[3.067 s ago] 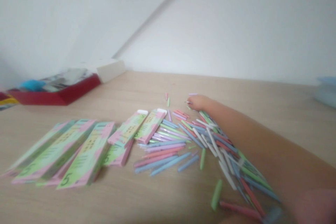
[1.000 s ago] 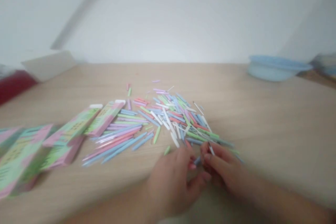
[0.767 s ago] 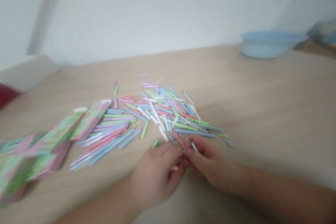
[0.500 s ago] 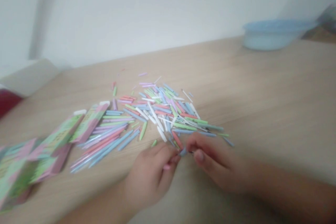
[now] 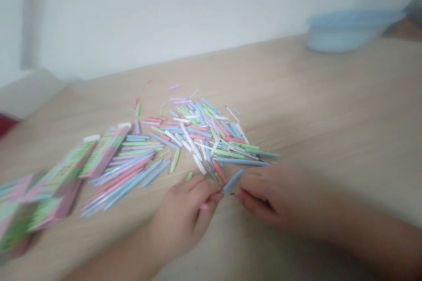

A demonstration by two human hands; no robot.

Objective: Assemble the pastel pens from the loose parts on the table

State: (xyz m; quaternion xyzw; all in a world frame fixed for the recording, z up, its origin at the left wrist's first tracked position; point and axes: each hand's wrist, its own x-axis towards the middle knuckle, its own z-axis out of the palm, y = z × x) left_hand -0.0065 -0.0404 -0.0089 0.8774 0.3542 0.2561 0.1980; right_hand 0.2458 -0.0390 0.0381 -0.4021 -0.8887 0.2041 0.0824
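Note:
My left hand point(image 5: 189, 213) is closed, with its thumb and finger pinching one end of a blue pen barrel point(image 5: 233, 180). A small pink piece point(image 5: 204, 206) shows between its fingers; it may be a fingernail or a pen part. Opposite it, my right hand point(image 5: 263, 193) is closed too, and a thin dark tip point(image 5: 232, 193) pokes out from its fingertips. What that tip belongs to is hidden. Just beyond both hands lies a loose pile of pen parts point(image 5: 201, 131) in blue, green, white, red and purple, including slim white sticks.
Left of the pile, longer coloured pen pieces point(image 5: 121, 180) lie side by side. Several pink and green printed boxes point(image 5: 105, 149) sit farther left. A blue basin point(image 5: 349, 30) stands at the back right, near the wall. A white box-like object point(image 5: 29, 92) is at the left edge.
The blue barrel now shows at a steeper slant, with more of its length visible beyond my left fingers. My right fingertips have drawn closer together. The whole view has shifted slightly.

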